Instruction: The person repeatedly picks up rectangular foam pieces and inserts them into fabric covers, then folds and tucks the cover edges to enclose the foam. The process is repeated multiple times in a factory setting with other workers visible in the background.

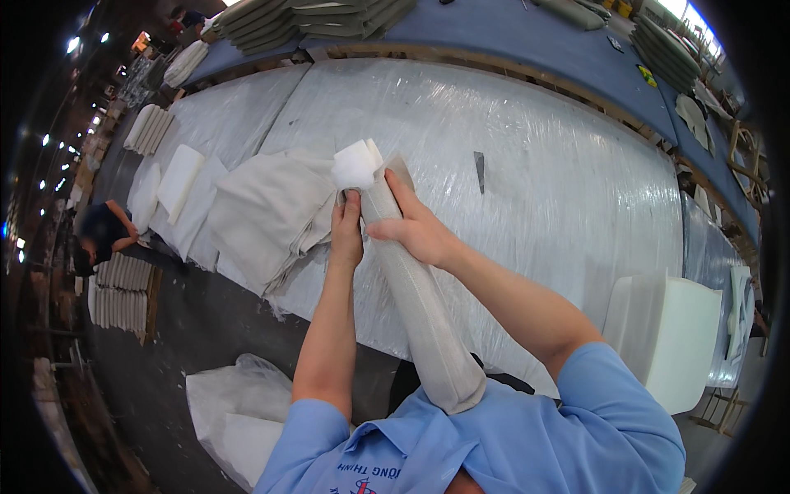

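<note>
A long, narrow grey fabric cushion cover (415, 317) rests with its near end against my chest and stretches away over the table. White padding (355, 165) bulges from the open far end. My right hand (417, 224) is closed around the cover just below that opening, thumb on top and fingers along its right side. On the left of the opening, my left hand (347, 230) pinches the cover's edge, thumb up; its fingertips are partly hidden. Left of my hands, a stack of loose grey fabric covers (271, 206) lies close by.
The table (543, 222) is wrapped in shiny plastic film, with a pointed metal blade (479, 171) on it. White foam pieces (179, 183) lie at left; a large white foam block (665, 337) stands at right. Stacked cushions (350, 18) sit on a blue table behind. Another person (107, 235) bends at far left.
</note>
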Demonstrator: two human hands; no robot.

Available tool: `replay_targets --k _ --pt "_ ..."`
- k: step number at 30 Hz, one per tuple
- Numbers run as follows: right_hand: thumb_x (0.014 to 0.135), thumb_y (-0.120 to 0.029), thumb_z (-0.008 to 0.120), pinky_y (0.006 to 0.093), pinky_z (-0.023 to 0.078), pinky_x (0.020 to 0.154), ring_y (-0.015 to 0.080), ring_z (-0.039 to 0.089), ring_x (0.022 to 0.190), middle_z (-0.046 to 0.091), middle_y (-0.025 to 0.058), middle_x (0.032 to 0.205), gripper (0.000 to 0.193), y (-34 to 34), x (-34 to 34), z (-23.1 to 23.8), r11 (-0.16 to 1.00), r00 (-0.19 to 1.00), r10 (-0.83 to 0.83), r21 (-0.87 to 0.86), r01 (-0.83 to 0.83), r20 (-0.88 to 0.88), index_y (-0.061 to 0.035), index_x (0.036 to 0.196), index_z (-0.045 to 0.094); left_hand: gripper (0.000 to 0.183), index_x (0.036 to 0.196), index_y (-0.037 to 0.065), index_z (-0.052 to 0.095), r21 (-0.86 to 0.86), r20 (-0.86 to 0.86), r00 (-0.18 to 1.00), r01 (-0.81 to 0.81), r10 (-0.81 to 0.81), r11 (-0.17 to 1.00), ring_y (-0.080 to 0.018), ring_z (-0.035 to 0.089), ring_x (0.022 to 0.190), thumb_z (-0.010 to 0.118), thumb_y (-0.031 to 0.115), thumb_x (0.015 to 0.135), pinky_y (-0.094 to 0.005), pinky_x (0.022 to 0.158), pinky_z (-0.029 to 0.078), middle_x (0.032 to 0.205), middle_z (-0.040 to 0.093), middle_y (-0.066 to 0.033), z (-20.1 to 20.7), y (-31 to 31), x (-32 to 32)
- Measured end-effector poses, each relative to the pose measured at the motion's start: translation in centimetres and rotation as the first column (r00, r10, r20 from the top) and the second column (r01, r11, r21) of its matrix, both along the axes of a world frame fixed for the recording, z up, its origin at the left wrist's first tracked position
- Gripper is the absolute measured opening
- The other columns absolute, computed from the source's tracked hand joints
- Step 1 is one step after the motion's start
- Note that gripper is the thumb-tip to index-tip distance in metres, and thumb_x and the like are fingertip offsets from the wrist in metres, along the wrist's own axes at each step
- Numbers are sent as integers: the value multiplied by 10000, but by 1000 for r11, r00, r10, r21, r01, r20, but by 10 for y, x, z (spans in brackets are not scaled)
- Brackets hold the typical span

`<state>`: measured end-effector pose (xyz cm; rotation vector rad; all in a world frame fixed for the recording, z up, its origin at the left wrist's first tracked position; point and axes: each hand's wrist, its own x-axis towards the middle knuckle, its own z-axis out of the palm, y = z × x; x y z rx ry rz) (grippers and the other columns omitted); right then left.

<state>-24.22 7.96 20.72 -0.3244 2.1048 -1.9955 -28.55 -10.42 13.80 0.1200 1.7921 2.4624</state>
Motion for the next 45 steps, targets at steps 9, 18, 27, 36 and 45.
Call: replay_targets --k 9,18,27,36,45 --pt "1079 -395 543 412 269 1248 351 327 1518 374 261 1595 716 -1 -21 -36 830 823 -557 -122 545 -115 18 1605 288 591 1510 1 487 -102 -105 987 112 -123 989 -186 508 1318 633 311 1028 -341 1165 327 1410 596 -76 20 -14 -17" --pt "1081 -306 602 278 385 603 67 426 684 522 -28 725 404 -35 -62 -27 789 845 -528 -420 449 -90 -38 782 551 373 1234 -8 662 61 -52 998 -39 43 997 -133 633 1030 629 316 1053 -289 899 504 1156 696 -60 42 4 -29" --pt "973 -280 746 342 307 493 93 306 568 370 26 536 549 -31 -106 -1 803 750 -595 -168 572 -290 -27 595 439 423 1001 -2 733 -22 12 998 -60 60 998 -120 639 776 627 408 1013 -288 685 492 893 715 -39 50 21 -47" --pt "986 -235 704 353 327 497 101 339 565 388 74 554 479 -34 -126 -15 846 776 -477 22 532 -413 35 647 499 468 1000 -10 725 -155 38 997 -59 66 986 -140 625 805 613 445 1012 -319 722 495 896 702 -59 51 21 -48" --pt "974 -238 711 367 360 546 138 389 572 473 48 571 428 -13 -123 -17 861 819 -505 -89 501 -271 -9 661 529 556 1306 -21 632 82 -5 999 40 -40 996 -166 598 1108 545 469 1058 -325 982 452 1221 671 -83 33 3 -40"
